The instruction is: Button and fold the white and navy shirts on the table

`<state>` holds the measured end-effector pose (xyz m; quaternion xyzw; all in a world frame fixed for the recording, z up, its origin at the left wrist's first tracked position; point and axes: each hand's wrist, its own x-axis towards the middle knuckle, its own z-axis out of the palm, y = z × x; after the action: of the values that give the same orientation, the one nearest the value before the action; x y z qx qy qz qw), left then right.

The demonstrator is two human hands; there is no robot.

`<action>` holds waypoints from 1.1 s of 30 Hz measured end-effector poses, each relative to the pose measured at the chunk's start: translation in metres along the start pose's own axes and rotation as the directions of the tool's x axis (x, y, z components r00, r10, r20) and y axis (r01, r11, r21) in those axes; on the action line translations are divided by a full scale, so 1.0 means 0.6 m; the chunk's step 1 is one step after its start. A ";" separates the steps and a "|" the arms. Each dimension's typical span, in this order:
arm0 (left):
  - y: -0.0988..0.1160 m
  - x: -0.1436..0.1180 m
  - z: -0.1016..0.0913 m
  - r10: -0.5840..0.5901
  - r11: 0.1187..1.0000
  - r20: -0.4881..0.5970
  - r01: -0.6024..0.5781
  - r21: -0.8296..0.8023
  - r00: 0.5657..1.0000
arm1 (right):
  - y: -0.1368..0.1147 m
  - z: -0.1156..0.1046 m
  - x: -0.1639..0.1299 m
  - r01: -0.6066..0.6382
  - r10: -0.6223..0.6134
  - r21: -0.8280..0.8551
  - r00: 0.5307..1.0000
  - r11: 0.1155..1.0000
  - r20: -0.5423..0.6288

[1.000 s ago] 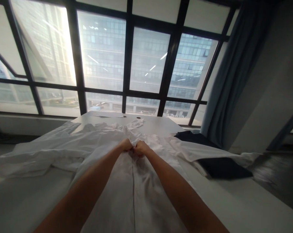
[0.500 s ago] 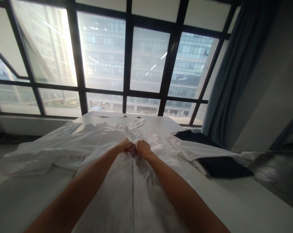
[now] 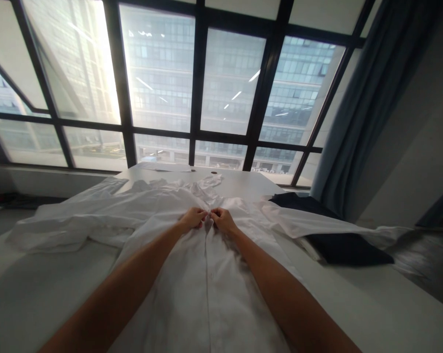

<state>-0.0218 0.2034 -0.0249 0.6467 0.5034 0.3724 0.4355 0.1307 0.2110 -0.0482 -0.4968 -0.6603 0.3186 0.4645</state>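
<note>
The fingertips of both hands are tucked into the cloth, so I cannot see a button there, and both arms are cut off at the bottom. The left hand (image 3: 193,218) and the right hand (image 3: 223,220) sit close together, each pinching the front strip of the white shirt (image 3: 207,289), which lies flat on the white bench (image 3: 41,289) right under the arms. A dark cloth (image 3: 350,247) lies to the right near the bench edge, and there is bare bench on the left.

left hand (image 3: 193,217), right hand (image 3: 223,220), pinching white shirt (image 3: 192,289) placket
</note>
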 end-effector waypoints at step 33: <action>-0.005 0.000 0.004 0.086 0.991 0.001 -0.086 0.100 0.996 | -0.015 0.002 -0.005 0.052 -0.071 -0.247 0.995 0.968 -0.066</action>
<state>-0.0207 0.2031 -0.0283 0.6880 0.4938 0.3663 0.3856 0.1264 0.2052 -0.0417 -0.5410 -0.6920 0.2015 0.4335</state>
